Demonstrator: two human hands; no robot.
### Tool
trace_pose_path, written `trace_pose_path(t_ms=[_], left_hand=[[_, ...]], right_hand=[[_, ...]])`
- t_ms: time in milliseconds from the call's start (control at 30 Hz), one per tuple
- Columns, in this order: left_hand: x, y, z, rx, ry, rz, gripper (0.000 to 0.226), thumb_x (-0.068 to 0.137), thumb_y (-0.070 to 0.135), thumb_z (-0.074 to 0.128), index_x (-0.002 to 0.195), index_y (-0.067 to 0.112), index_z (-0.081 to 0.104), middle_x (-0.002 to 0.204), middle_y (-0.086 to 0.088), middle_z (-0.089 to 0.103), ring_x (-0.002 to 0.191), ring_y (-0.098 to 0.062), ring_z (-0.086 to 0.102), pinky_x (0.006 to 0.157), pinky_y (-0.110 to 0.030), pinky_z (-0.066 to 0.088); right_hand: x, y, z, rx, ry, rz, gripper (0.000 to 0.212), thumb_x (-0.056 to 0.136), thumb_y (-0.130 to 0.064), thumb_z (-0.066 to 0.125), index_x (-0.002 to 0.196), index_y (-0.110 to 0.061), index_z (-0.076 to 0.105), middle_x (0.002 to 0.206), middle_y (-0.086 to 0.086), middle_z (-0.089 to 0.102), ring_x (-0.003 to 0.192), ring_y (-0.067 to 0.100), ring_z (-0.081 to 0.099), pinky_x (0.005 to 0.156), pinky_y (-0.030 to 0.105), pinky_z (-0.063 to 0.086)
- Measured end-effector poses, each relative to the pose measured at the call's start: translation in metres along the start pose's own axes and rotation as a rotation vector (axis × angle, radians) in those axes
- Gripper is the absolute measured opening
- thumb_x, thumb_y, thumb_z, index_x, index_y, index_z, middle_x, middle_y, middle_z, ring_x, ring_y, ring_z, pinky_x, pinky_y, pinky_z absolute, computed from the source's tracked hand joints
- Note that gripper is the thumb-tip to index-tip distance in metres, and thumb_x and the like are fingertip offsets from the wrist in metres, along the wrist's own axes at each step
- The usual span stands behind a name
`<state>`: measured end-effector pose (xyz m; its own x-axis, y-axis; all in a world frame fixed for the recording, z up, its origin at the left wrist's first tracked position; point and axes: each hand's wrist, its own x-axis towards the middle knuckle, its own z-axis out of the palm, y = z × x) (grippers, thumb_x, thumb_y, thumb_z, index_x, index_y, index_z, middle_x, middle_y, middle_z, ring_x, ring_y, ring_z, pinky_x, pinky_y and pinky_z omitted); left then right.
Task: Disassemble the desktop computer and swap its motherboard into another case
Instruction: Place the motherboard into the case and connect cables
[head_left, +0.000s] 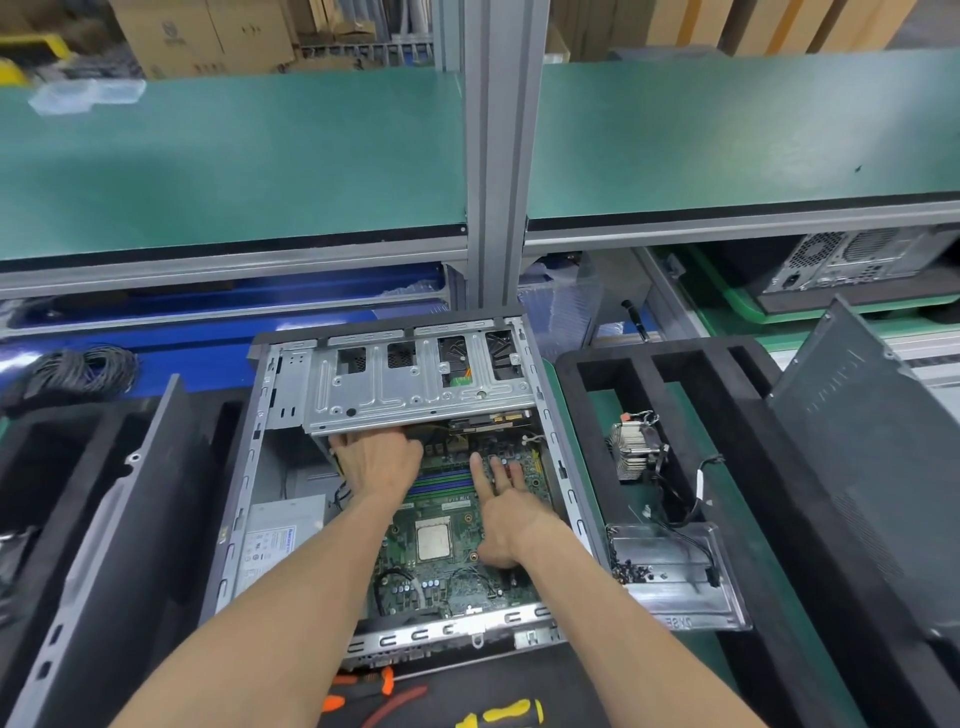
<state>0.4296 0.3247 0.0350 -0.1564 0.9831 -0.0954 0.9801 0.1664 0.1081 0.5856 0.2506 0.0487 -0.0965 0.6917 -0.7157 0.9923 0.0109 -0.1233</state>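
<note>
An open desktop case (244, 499) lies flat in front of me with its green motherboard (447, 582) exposed and a bare CPU (432, 540) at its middle. A metal drive cage (415, 384) spans the far end of the case. My left hand (376, 457) reaches under the cage edge, with its fingertips hidden there. My right hand (501, 506) lies on the board with straight fingers pointing toward the cage. The silver power supply (270, 540) sits at the case's left.
A heatsink with fan (636, 449) and a metal bracket with cables (670, 577) lie in the black foam tray (571, 364) on the right. A side panel (872, 457) leans far right. Pliers (363, 691) and a yellow-handled screwdriver (509, 714) lie near me. Another computer (852, 260) stands back right.
</note>
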Motion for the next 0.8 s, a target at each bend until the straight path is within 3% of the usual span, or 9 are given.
trace_pose_path(t_ms=[100, 200, 267, 300, 367, 467, 567, 800], left_hand=[[0.004, -0.006, 0.001, 0.033, 0.0, -0.065, 0.029, 0.094, 0.025, 0.053, 0.066, 0.019, 0.059, 0.076, -0.001, 0.064, 0.104, -0.026, 0.057, 0.116, -0.051, 0.012], [0.006, -0.006, 0.005, 0.07, 0.004, -0.034, 0.009, 0.095, 0.022, 0.057, 0.098, 0.023, 0.066, 0.111, -0.007, 0.068, 0.126, -0.03, 0.051, 0.117, -0.051, 0.015], [0.005, 0.0, 0.006, 0.007, -0.024, 0.065, 0.006, 0.093, 0.016, 0.057, 0.094, 0.016, 0.063, 0.104, -0.012, 0.067, 0.115, -0.033, 0.059, 0.104, -0.046, 0.036], [0.004, 0.004, 0.007, -0.077, -0.04, 0.127, 0.007, 0.091, 0.012, 0.056, 0.084, 0.013, 0.058, 0.094, -0.014, 0.067, 0.102, -0.035, 0.065, 0.089, -0.04, 0.045], [0.002, 0.01, 0.009, -0.197, -0.085, 0.22, 0.017, 0.089, 0.013, 0.053, 0.073, 0.013, 0.046, 0.082, -0.015, 0.064, 0.082, -0.035, 0.065, 0.069, -0.034, 0.043], [0.005, 0.012, 0.01, -0.209, -0.156, 0.267, 0.029, 0.092, 0.035, 0.053, 0.069, 0.022, 0.041, 0.077, -0.007, 0.056, 0.072, -0.029, 0.054, 0.065, -0.032, 0.041], [0.01, 0.012, 0.014, -0.183, -0.178, 0.305, 0.033, 0.093, 0.048, 0.057, 0.079, 0.02, 0.048, 0.077, -0.004, 0.056, 0.07, -0.027, 0.054, 0.066, -0.032, 0.044], [0.007, 0.016, 0.014, -0.224, -0.094, 0.228, 0.055, 0.088, 0.052, 0.069, 0.057, 0.021, 0.036, 0.058, -0.002, 0.047, 0.063, -0.029, 0.056, 0.06, -0.03, 0.037]], right_hand=[[0.0, 0.001, 0.0, 0.017, 0.002, -0.005, 0.108, 0.094, -0.02, 0.055, 0.146, -0.024, -0.039, 0.161, 0.007, -0.032, 0.15, 0.034, -0.023, 0.122, 0.055, 0.017], [0.001, 0.001, 0.001, 0.015, 0.008, -0.005, 0.108, 0.095, -0.022, 0.056, 0.147, -0.024, -0.038, 0.161, 0.008, -0.031, 0.15, 0.034, -0.023, 0.123, 0.055, 0.014], [0.001, 0.0, 0.001, 0.018, 0.01, -0.003, 0.108, 0.095, -0.022, 0.057, 0.147, -0.024, -0.038, 0.161, 0.007, -0.031, 0.15, 0.034, -0.022, 0.123, 0.055, 0.015], [0.001, 0.0, 0.001, 0.017, 0.011, -0.002, 0.108, 0.095, -0.023, 0.057, 0.147, -0.024, -0.038, 0.161, 0.007, -0.031, 0.15, 0.034, -0.022, 0.123, 0.055, 0.015], [0.002, 0.0, 0.001, 0.014, 0.009, 0.0, 0.108, 0.095, -0.025, 0.057, 0.147, -0.024, -0.038, 0.161, 0.007, -0.031, 0.15, 0.034, -0.022, 0.123, 0.055, 0.014], [0.003, -0.001, 0.0, 0.007, 0.002, 0.004, 0.109, 0.095, -0.026, 0.057, 0.147, -0.024, -0.038, 0.161, 0.007, -0.031, 0.15, 0.034, -0.023, 0.122, 0.056, 0.015], [0.004, -0.001, -0.001, -0.014, -0.016, 0.006, 0.108, 0.095, -0.028, 0.055, 0.145, -0.023, -0.04, 0.161, 0.007, -0.032, 0.15, 0.034, -0.023, 0.121, 0.057, 0.019], [0.003, -0.001, 0.0, -0.021, -0.021, 0.002, 0.108, 0.095, -0.027, 0.054, 0.145, -0.022, -0.041, 0.16, 0.008, -0.033, 0.149, 0.035, -0.024, 0.121, 0.058, 0.018]])
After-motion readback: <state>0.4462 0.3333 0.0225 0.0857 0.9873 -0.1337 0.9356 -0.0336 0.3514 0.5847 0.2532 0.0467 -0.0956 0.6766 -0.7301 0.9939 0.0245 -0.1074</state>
